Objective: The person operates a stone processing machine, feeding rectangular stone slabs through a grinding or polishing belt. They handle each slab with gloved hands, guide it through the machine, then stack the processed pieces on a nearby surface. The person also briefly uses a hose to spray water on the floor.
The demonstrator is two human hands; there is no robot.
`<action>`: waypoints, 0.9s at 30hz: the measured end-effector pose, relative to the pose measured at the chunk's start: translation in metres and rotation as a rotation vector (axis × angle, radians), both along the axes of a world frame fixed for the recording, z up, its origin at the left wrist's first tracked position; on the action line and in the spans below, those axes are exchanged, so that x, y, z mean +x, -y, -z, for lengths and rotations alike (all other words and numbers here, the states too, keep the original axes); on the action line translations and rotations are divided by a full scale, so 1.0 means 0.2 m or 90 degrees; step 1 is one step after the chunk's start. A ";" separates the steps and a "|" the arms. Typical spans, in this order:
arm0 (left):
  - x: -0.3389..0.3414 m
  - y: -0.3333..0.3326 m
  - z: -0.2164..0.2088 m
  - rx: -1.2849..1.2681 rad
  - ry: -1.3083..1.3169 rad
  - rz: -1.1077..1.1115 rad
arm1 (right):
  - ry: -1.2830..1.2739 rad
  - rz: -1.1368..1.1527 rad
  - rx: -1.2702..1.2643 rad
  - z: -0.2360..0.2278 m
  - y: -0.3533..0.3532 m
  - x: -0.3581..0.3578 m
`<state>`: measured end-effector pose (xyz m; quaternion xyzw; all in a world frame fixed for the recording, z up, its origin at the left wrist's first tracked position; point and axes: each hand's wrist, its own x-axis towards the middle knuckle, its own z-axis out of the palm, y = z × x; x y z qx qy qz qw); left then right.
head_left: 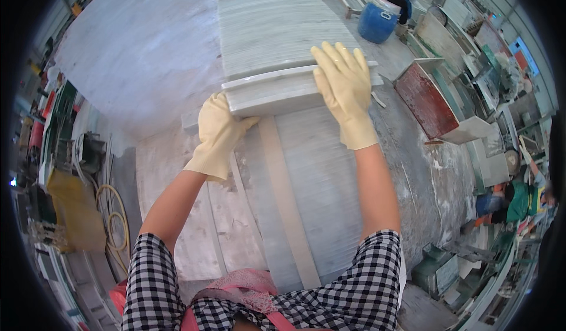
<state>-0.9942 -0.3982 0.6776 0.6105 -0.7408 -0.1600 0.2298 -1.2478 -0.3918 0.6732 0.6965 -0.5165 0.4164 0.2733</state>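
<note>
A long row of grey-white stone strips (277, 27) is packed side by side on the work surface ahead of me. At its near end stands a pale stone slab (277, 100), with a narrow groove along its top edge. My left hand (219, 127), in a cream rubber glove, is closed around the slab's left end, its thumb low against the near face. My right hand (345, 86), gloved alike, lies against the slab's right end with its fingers stretched out over the top. A second grey stone surface with fine lines (324, 178) lies nearer me, crossed by a tan strip (282, 189).
A large pale slab surface (135, 48) spreads to the left. A blue barrel (377, 21) stands far right near a seated person. Red-sided box (427, 98) and clutter fill the right; a yellow hose (121, 213) coils at left. Another person (519, 201) is at far right.
</note>
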 end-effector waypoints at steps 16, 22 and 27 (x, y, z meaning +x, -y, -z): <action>0.07 0.15 -0.13 -0.216 0.296 0.258 | -0.144 -0.010 0.002 -0.01 0.11 -0.06; 0.09 0.17 -0.12 -0.211 0.255 0.250 | -0.077 -0.040 0.014 -0.04 0.10 -0.01; 0.09 0.15 -0.15 -0.186 0.257 0.256 | -0.017 -0.119 0.059 -0.01 -0.19 0.20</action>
